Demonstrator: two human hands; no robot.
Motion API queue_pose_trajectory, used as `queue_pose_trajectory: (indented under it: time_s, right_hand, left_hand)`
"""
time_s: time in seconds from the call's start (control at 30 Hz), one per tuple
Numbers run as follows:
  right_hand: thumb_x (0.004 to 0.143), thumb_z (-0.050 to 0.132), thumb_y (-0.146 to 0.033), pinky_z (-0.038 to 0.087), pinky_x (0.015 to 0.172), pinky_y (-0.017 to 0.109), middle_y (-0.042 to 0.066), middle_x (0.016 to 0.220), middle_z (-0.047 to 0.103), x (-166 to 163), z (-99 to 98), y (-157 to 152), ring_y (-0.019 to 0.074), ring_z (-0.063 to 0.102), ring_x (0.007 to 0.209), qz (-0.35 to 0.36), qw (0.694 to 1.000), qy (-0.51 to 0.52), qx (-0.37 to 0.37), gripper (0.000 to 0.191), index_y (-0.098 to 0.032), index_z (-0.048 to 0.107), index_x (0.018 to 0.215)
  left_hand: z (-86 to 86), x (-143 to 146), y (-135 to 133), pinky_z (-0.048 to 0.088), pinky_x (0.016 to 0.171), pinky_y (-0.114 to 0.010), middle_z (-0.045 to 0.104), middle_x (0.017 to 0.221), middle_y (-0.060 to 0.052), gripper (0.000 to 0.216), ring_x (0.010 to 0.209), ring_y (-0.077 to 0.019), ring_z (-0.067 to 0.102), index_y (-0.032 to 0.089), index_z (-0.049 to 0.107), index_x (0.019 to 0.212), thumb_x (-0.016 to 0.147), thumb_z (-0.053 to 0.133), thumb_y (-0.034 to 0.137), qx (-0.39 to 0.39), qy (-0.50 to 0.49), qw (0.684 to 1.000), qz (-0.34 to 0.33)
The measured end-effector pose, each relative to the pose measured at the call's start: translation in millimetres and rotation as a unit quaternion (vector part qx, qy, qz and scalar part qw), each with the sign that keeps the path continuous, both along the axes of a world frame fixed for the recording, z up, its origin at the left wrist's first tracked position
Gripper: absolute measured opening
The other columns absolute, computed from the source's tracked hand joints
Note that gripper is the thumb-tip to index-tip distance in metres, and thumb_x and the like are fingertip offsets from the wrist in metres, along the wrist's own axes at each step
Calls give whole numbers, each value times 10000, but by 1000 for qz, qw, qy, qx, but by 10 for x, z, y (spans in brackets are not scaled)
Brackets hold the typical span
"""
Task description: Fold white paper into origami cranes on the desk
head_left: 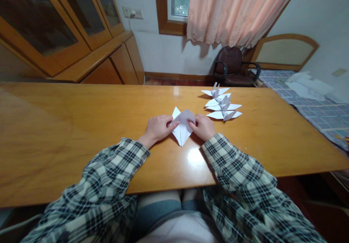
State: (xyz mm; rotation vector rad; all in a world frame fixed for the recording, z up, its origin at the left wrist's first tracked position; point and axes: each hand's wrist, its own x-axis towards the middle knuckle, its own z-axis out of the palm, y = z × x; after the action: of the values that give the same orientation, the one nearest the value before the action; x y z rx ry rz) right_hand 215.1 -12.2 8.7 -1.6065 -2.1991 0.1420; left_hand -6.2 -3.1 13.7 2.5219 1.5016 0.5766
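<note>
Between my hands, a partly folded sheet of white origami paper [183, 128] rests on the wooden table, its pointed end toward me and a crease down its middle. My left hand [160, 126] pinches the paper's left edge, thumb on top and fingers curled beneath. On the opposite edge, my right hand [204, 126] grips it the same way, thumb lying over the paper. Beyond my right hand stands a group of several folded white paper cranes [224, 105], wings spread and close together. Part of the paper's edges is hidden by my fingers.
The glossy wooden table [81, 126] spans the view. Behind it are a brown armchair [231, 65], a pink curtain [229, 10] and a wooden cabinet [120, 59]. At the right, a bed [308, 106] with a checked cover holds loose white paper [311, 85].
</note>
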Motion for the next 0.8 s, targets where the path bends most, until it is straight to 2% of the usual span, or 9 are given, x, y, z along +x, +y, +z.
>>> queue_pose_trajectory:
  time_s: [0.17,0.33,0.6,0.7,0.8]
  right_hand:
    - [932,499,-371,356,639,300,64,745,651,1,1,5,185,571,731,-6,1000,8,-20,323,-204,620,683]
    - [931,510,-386,362,664,304,75,786,665,-5,12,-4,194,585,765,-7,999,16,-30,320,-193,621,701]
    - [925,526,-366,331,647,291,47,714,619,-17,-20,0,163,540,696,37,999,27,0,334,-184,590,652]
    - [921,537,-361,315,635,290,40,695,606,-27,-24,-8,154,518,666,53,998,29,7,341,-180,582,635]
    - [919,538,-340,303,636,291,38,697,609,-38,-8,-24,150,507,655,70,997,24,10,325,-178,598,644]
  left_hand:
    - [-45,-62,15,375,633,-303,679,797,-63,653,730,-194,605,192,622,785,1017,101,508,-10,-69,995,-69]
    - [-59,-58,24,387,669,-294,663,800,-51,557,759,-188,597,196,598,794,1019,190,501,-18,-59,991,-115]
    - [-126,-18,90,340,615,-284,594,739,-26,510,707,-179,539,196,542,733,959,344,608,-39,-105,989,-97]
    - [-149,-4,100,356,604,-281,555,728,-2,470,675,-170,511,204,510,786,874,487,665,-31,-144,987,-59]
    - [-162,8,90,429,633,-291,559,810,-3,467,691,-165,528,211,502,906,804,603,655,-37,-199,979,-36]
